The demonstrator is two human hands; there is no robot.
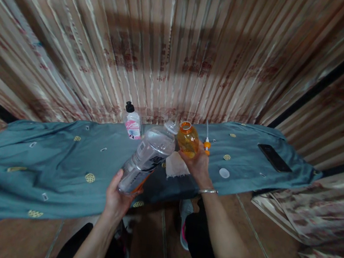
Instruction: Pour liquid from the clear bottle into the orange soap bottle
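1. Left hand [118, 201]: your grip is wrapped round the base end of the big bottle [149, 155], tilted with its neck up and right.
2. Right hand [199, 165]: your grip holds the orange bottle [188, 141], leaning slightly left above the bench [60, 156]. Necks near each other; contact cannot be told.
3. Done, as judged: orange bottle's mouth is bare; the pump [206, 147] is off, just beyond your right hand.
4. Left, as judged: no stream visible between necks; fill level unclear; pump not yet refitted.
5. White disc [224, 172] on bench, possibly a cap; unconfirmed.
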